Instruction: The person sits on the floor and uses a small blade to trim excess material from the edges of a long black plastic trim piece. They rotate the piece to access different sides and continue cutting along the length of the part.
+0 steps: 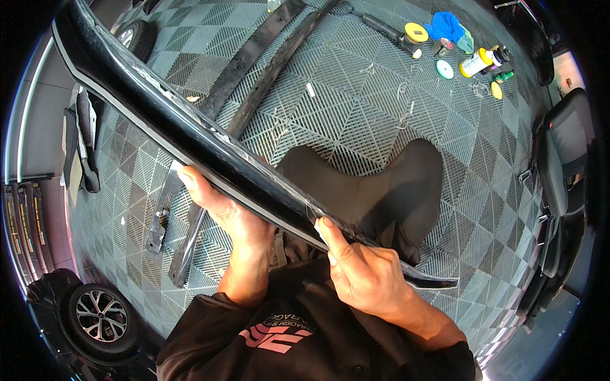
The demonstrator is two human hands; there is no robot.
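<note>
A long, curved, glossy black trim strip (190, 136) runs from the upper left across my lap to the lower right. Along its upper edge is a rough, whitish line; a thin grey band follows the lower edge. My left hand (238, 219) is closed round the lower edge near the middle, its fingers partly hidden beneath. Further down the strip, my right hand (368, 270) is closed in a pinch at the whitish edge. Something thin shows by its fingertips, too small to name. The lower end of the strip lies just beyond my right wrist.
Dark long pieces (251, 57) lie on the grey patterned floor ahead, with shorter ones (164, 213) at left. A polisher (387, 33), blue cloth (447, 26) and yellow-labelled bottle (476, 62) are at far right. Seats (559, 159) stand at right; a car wheel (101, 314) is at lower left.
</note>
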